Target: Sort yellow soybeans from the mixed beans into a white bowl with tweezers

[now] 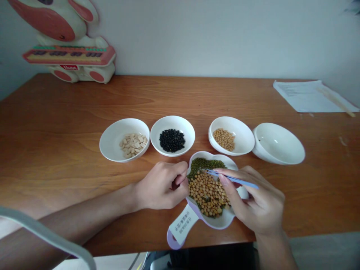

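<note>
A white dish with a lilac edge and handle (222,221) holds green mung beans (208,163) along the back and yellow soybeans (208,187) in front, with some green ones mixed in. My left hand (165,185) is closed at the dish's left rim, fingers curled around the edge. Between the thumb and fingers of my right hand (253,198) is a pair of blue tweezers (236,179). Their tips reach down to where the green and yellow beans meet; whether a bean is caught in them is too small to tell.
Behind the dish stand white bowls: one with pale flat seeds (132,145), one with black beans (172,140), one with soybeans (224,139), and one (281,146) with a dark speck. A toy keyboard (70,56) and papers (309,95) lie farther back. A grey cable (47,234) crosses lower left.
</note>
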`<state>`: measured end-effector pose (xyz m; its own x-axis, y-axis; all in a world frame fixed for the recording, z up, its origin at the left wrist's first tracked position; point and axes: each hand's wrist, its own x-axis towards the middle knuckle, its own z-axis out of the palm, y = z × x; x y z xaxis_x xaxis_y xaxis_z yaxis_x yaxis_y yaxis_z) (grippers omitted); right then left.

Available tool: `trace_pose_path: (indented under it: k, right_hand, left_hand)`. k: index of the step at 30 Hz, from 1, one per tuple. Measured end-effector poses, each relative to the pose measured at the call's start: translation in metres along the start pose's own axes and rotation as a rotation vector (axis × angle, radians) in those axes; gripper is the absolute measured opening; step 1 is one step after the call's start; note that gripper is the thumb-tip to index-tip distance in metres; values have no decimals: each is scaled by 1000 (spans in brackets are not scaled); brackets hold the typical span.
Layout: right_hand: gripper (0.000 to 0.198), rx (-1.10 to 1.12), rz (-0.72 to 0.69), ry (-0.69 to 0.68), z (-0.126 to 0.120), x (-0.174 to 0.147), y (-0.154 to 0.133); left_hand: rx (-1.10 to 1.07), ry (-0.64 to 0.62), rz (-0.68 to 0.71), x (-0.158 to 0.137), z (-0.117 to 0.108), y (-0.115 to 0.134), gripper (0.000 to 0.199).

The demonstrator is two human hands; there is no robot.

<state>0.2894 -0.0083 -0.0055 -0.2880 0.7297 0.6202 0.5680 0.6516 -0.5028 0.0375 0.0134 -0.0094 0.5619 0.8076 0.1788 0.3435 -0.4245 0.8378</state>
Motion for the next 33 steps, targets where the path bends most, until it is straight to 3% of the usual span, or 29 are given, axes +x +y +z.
trace_pose_path:
  k: [17, 33]
  right_hand:
    - [33, -25, -9, -78, -1, 8, -3]
    - [32, -11, 44, -68, 0, 4, -1]
  left_hand:
    - [12, -7, -14, 1, -1, -1, 23]
    - [-4, -3, 0, 1, -1, 0, 24]
